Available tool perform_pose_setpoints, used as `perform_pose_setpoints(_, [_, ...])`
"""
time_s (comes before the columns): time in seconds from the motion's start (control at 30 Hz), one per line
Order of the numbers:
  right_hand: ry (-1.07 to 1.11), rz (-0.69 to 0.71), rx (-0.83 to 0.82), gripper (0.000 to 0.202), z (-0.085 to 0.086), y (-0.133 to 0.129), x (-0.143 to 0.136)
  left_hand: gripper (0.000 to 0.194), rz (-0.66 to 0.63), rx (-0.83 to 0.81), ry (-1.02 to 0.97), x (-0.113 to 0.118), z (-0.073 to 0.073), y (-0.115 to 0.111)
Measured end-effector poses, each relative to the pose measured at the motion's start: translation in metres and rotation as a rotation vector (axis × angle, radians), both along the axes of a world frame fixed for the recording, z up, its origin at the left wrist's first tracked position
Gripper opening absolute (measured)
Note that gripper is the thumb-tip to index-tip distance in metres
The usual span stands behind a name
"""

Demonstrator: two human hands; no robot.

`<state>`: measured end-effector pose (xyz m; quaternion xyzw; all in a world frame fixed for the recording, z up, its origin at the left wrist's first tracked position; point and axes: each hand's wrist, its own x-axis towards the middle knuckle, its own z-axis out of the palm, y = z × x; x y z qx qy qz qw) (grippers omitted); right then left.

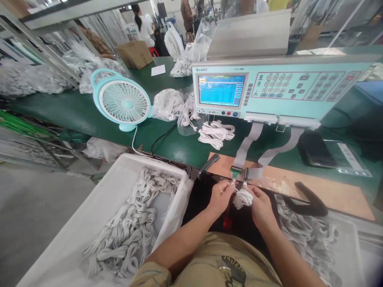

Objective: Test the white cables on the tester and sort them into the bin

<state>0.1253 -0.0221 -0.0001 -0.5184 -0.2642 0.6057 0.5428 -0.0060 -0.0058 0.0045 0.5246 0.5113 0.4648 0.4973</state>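
Both ends of a coiled white cable (243,199) are at the small connector boards on the table's front edge. My left hand (222,195) pinches one cable plug (233,181) against the green connector board (236,172). On the other side, my right hand (261,203) is closed around the cable near its second plug (245,185), beside the black-edged connector (246,174). The coil hangs between the two hands. Grey ribbon cables (250,139) run from these boards up to the turquoise tester (287,87), whose blue screen (220,91) is lit.
A white bin (167,167) of coiled cables stands at left, another bin (344,247) at lower right. A turquoise fan (128,104), bagged cables (169,104), a loose cable bundle (216,134) and a black phone (316,149) lie on the green table. People stand behind.
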Motion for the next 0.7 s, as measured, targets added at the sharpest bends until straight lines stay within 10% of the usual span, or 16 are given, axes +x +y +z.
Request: perform_pose_setpoints(0.7, [0.009,0.028,0.000,0.024,0.0022,0.0000,0.0008,0.031,0.076,-0.029,-0.015,0.0072,-0.0044,-0.0030])
